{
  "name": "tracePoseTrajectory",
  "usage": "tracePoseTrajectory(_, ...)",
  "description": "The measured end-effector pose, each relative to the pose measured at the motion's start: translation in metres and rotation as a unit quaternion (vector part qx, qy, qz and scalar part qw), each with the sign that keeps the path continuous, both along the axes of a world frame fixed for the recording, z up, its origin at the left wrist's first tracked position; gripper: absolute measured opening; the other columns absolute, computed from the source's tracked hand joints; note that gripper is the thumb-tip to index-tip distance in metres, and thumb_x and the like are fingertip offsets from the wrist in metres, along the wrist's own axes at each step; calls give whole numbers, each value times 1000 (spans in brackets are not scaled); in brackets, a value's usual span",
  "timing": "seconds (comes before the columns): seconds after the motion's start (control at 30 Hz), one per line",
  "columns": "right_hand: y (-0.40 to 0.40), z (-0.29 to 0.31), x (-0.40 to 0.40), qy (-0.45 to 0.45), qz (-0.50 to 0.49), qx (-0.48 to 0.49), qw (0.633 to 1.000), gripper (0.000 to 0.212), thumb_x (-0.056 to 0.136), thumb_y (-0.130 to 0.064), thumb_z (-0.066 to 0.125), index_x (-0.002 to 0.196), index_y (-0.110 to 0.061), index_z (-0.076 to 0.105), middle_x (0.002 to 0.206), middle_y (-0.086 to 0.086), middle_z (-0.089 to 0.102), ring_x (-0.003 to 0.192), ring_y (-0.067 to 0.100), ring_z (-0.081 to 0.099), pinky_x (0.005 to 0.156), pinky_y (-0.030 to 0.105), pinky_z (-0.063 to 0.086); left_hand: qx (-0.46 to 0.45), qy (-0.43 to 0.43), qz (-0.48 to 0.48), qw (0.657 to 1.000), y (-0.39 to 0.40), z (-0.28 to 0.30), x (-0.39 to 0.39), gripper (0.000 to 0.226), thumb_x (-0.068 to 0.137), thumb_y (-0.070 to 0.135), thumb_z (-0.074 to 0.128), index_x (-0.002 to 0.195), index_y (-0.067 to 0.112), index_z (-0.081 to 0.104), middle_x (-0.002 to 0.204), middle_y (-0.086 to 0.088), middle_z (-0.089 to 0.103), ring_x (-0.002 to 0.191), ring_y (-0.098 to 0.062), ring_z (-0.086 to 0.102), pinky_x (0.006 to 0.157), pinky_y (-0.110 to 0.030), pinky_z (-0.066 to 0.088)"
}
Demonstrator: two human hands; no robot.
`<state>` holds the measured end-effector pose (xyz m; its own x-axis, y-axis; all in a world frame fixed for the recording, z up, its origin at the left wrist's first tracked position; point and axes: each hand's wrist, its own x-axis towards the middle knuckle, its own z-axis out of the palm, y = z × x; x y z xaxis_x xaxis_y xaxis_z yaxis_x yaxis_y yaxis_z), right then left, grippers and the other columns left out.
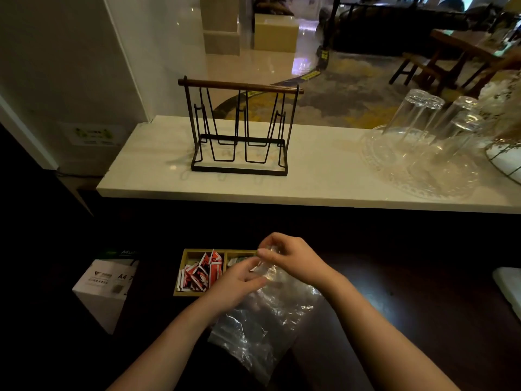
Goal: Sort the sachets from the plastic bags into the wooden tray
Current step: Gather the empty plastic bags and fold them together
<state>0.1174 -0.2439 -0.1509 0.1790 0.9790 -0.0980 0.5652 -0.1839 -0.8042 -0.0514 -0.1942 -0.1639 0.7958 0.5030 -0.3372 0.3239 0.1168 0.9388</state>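
Observation:
A wooden tray [186,253] with compartments lies on the dark lower surface. Its left compartment holds several red and white sachets [200,273]; the neighbouring compartment shows a few green and white sachets [235,261], partly hidden by my hands. A clear plastic bag [262,320] stretches from the tray toward me. My left hand [234,286] grips the bag's upper part from the left. My right hand [290,256] pinches the bag's top edge above the tray's right half. What the bag contains cannot be made out.
A white A4 paper box [105,286] stands left of the tray. On the pale counter [310,182] behind stand a black wire rack [239,136] with a wooden bar, and upturned glasses [423,117] on a clear glass tray at the right. A white object [510,286] lies at the right edge.

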Motion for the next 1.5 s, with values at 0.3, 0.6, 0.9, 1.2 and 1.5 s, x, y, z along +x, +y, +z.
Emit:
tracePoseTrajectory(0.3, -3, -4, 5, -4, -134, 83, 987, 30, 86, -43, 61, 71, -19, 50, 60, -6, 51, 54, 3, 45, 57, 27, 40, 64, 58, -35, 996, -6, -1, 7, 22, 92, 31, 55, 107, 17, 63, 109, -8, 71, 102, -23, 67, 97, -49, 49)
tracePoseTrajectory(0.6, -33, -3, 48, 238, -92, -59, 965, 30, 79, -44, 70, 76, -15, 63, 65, -7, 61, 60, 5, 57, 58, 18, 44, 60, 53, 95, 992, 9, -8, 2, 14, 94, 25, 53, 90, 19, 65, 91, -13, 72, 91, -42, 65, 80, -47, 55)
tracePoseTrajectory(0.9, -56, -37, 3, 522, -98, -105, 841, 66, 68, -23, 82, 124, -2, 55, 120, 21, 65, 111, 37, 62, 98, 48, 47, 46, -21, 188, 981, 7, -11, 13, 12, 94, 20, 53, 95, 11, 60, 93, -10, 73, 92, -25, 69, 81, -41, 53)
tracePoseTrajectory(1.2, -47, -33, 12, 384, -205, -17, 900, 23, 81, 1, 62, 97, -14, 70, 80, 6, 68, 69, 20, 60, 63, 32, 48, -65, 9, 130, 989, 7, -7, 10, 35, 90, 1, 40, 106, 22, 64, 99, -12, 69, 88, -26, 68, 67, -36, 54)
tracePoseTrajectory(1.5, -48, -34, 20, 323, -137, 64, 934, 50, 67, 23, 44, 36, -14, 54, 81, 4, 68, 79, 19, 63, 72, 28, 51, -246, -60, 172, 952, 9, 3, 1, 29, 96, 26, 37, 96, 16, 65, 101, -15, 68, 79, -32, 66, 51, -33, 52)
